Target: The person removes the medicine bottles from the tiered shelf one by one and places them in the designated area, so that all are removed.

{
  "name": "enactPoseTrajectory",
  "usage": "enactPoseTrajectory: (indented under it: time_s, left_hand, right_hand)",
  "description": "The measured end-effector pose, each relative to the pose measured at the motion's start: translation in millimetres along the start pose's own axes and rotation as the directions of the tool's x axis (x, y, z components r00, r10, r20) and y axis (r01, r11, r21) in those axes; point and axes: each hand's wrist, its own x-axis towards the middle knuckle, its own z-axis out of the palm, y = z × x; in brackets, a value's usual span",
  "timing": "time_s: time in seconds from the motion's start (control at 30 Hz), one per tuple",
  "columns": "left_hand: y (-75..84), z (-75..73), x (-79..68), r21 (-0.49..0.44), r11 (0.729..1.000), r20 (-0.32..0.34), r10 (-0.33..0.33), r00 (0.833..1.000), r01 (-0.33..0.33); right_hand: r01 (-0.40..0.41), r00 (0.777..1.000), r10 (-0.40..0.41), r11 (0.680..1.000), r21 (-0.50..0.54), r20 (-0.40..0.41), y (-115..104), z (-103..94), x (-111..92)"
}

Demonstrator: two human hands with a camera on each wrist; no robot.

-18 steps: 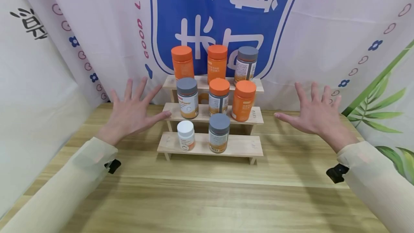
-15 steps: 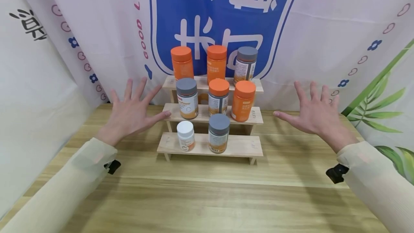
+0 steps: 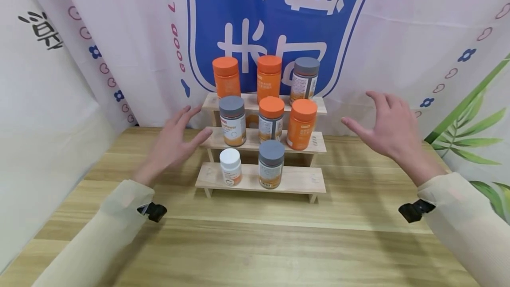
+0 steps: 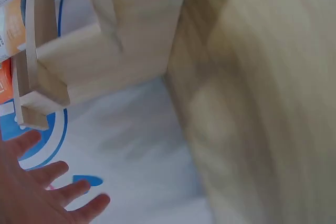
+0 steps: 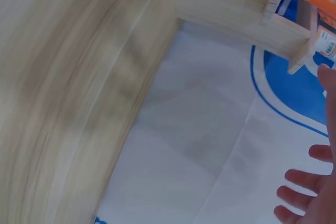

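Left hand (image 3: 173, 143) left of wooden stand (image 3: 300, 180), right hand (image 3: 394, 129) right of it; both loosely spread, empty. Probably step before grasping; taking jars (image 3: 271, 125) would call for reaching inward.

"GOOD LUC" on pale curtain (image 3: 135, 30)

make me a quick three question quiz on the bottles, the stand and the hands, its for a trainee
1. Fill in the blank: on the bottom tier of the wooden stand, a white-lidded bottle stands beside a ____-lidded jar.

2. Pick one: how many orange lids show on the stand in the head view?
A) two
B) four
C) six

3. True or false: the right hand is gripping a jar.

Key: 1. grey; 2. B; 3. false, it holds nothing.
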Motion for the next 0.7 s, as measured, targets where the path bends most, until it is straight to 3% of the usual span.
enactPoseTrajectory:
  time_s: [0.17, 0.3, 0.5, 0.7]
  left_hand:
    - [-4.0, 16.2, 0.3, -0.216, 0.976, -0.002, -0.007, 1.0, 0.006]
    - [-6.1, 27.7, -0.2, -0.335, 0.941, 0.034, -0.029, 0.999, 0.039]
    - [-6.4, 39.3, -2.3, -0.398, 0.913, 0.086, -0.062, 0.994, 0.092]
    - [-5.1, 45.1, -2.1, -0.455, 0.887, 0.079, -0.041, 0.996, 0.073]
  right_hand:
    - [0.02, 0.999, -0.013, 0.991, 0.133, -0.051, -14.1, -3.2, 2.9]
    - [0.015, 1.0, -0.01, 0.961, 0.275, -0.02, -28.8, -5.4, 9.0]
    - [-0.055, 0.998, 0.029, 0.88, 0.472, 0.062, -49.0, -9.2, 21.5]
    - [-0.082, 0.994, 0.031, 0.825, 0.559, 0.1, -68.3, -10.6, 33.5]
